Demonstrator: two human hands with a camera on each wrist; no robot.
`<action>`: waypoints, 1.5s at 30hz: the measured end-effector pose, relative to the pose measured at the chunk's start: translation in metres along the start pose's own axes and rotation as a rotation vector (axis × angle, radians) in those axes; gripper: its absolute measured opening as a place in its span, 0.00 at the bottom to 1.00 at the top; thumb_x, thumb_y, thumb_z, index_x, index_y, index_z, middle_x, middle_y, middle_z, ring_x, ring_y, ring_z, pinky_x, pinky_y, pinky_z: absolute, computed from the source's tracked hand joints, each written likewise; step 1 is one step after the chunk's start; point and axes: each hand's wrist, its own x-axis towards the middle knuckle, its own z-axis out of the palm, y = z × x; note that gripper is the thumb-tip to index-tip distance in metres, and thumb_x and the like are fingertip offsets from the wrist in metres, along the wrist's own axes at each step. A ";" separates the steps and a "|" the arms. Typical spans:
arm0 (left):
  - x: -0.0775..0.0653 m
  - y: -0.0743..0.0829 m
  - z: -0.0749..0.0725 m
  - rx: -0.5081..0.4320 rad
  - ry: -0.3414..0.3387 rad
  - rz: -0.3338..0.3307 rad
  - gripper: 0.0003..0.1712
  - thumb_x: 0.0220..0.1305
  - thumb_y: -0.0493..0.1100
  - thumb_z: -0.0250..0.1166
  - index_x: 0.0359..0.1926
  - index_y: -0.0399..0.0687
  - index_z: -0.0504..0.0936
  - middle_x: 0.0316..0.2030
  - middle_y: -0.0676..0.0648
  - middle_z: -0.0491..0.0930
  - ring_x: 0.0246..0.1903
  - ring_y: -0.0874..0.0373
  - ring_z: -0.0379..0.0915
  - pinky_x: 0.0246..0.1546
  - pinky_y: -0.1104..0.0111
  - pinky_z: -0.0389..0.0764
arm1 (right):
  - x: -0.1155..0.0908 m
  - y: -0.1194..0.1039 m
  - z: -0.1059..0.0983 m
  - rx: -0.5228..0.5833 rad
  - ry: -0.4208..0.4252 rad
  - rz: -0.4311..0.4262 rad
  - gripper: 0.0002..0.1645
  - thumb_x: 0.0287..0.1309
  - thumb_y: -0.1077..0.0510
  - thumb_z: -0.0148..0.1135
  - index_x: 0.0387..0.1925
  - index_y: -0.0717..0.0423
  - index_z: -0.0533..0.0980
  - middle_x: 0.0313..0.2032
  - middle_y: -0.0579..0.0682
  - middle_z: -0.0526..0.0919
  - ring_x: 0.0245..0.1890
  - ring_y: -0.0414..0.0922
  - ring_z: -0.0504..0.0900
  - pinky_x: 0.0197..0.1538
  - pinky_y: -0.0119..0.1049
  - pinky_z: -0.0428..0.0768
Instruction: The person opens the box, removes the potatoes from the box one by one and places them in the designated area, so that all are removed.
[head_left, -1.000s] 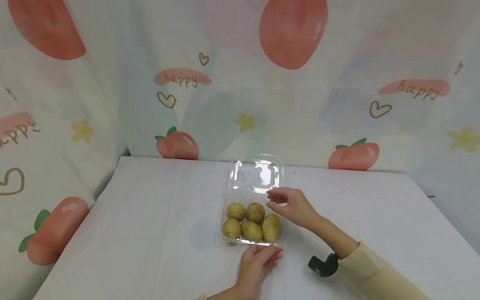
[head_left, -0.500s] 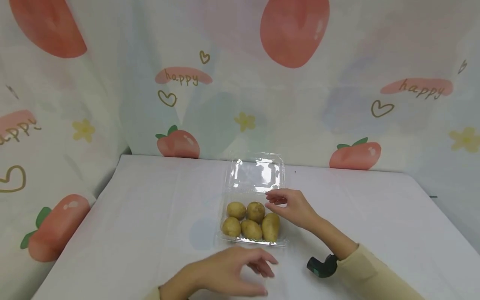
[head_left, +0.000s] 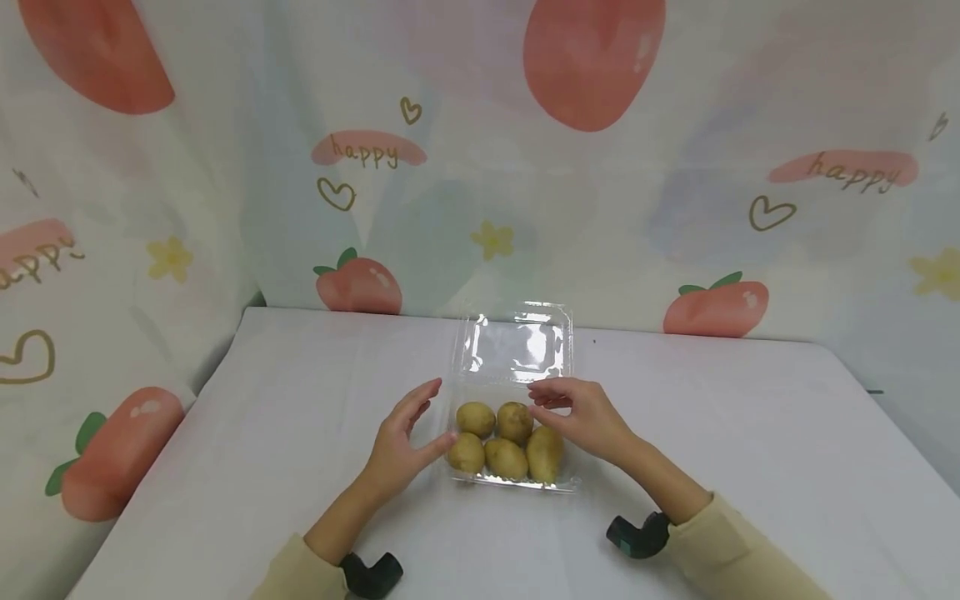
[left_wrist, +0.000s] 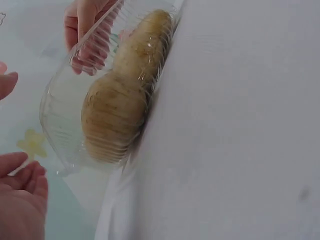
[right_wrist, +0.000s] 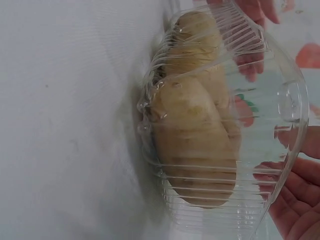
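Observation:
A clear plastic clamshell box (head_left: 517,487) lies on the table with its lid (head_left: 501,346) tipped back behind it. Several potatoes (head_left: 506,460) sit inside it in two rows. My left hand (head_left: 399,446) is at the box's left side, thumb and fingers spread apart, with the thumb tip overlapping the left edge in the head view. My right hand (head_left: 588,417) reaches over the right rim, fingers bent loosely and a gap between thumb and fingertips. Through the ribbed wall, the right wrist view shows a long potato (right_wrist: 192,145) and the right fingertips over the rim.
A white cloth covers the table (head_left: 300,417). Behind it hangs a curtain (head_left: 600,225) printed with fruit, hearts and flowers. Black wrist devices (head_left: 637,535) are worn at both sleeves.
My left hand has left the front edge of the box, swung back leftward, and come up beside the left side. The right hand stays almost where it was.

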 end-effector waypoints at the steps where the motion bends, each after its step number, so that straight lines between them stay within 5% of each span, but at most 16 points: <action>1: 0.000 -0.005 0.000 -0.025 -0.015 -0.056 0.36 0.52 0.32 0.67 0.62 0.32 0.63 0.60 0.36 0.64 0.60 0.44 0.59 0.59 0.60 0.61 | 0.000 -0.005 -0.001 -0.003 0.000 0.006 0.15 0.48 0.72 0.65 0.41 0.72 0.77 0.37 0.61 0.82 0.35 0.52 0.81 0.40 0.42 0.80; 6: -0.001 -0.010 0.000 -0.151 -0.033 -0.307 0.34 0.57 0.39 0.65 0.62 0.30 0.63 0.60 0.35 0.65 0.60 0.45 0.61 0.58 0.62 0.63 | 0.001 -0.015 -0.002 0.009 0.002 -0.004 0.15 0.47 0.73 0.63 0.40 0.74 0.76 0.36 0.62 0.82 0.34 0.54 0.81 0.40 0.41 0.80; 12: -0.007 -0.010 0.006 -0.264 -0.005 -0.419 0.32 0.58 0.36 0.63 0.61 0.27 0.63 0.56 0.34 0.69 0.57 0.44 0.64 0.56 0.63 0.67 | 0.003 0.011 0.008 0.046 -0.005 0.026 0.17 0.49 0.68 0.66 0.43 0.70 0.77 0.38 0.60 0.82 0.36 0.49 0.82 0.42 0.38 0.80; 23: -0.017 -0.018 0.012 -0.310 0.070 -0.379 0.31 0.52 0.28 0.64 0.58 0.28 0.68 0.49 0.34 0.74 0.51 0.45 0.68 0.52 0.66 0.71 | 0.000 0.016 0.015 0.001 -0.018 -0.016 0.19 0.48 0.64 0.68 0.42 0.69 0.77 0.41 0.60 0.81 0.41 0.54 0.80 0.44 0.39 0.79; 45: -0.013 -0.025 0.014 -0.351 0.081 -0.351 0.32 0.51 0.27 0.64 0.59 0.29 0.67 0.49 0.33 0.73 0.50 0.50 0.69 0.51 0.73 0.70 | 0.000 0.021 0.020 -0.150 -0.083 -0.121 0.21 0.42 0.65 0.72 0.43 0.62 0.78 0.41 0.51 0.81 0.44 0.48 0.78 0.46 0.39 0.78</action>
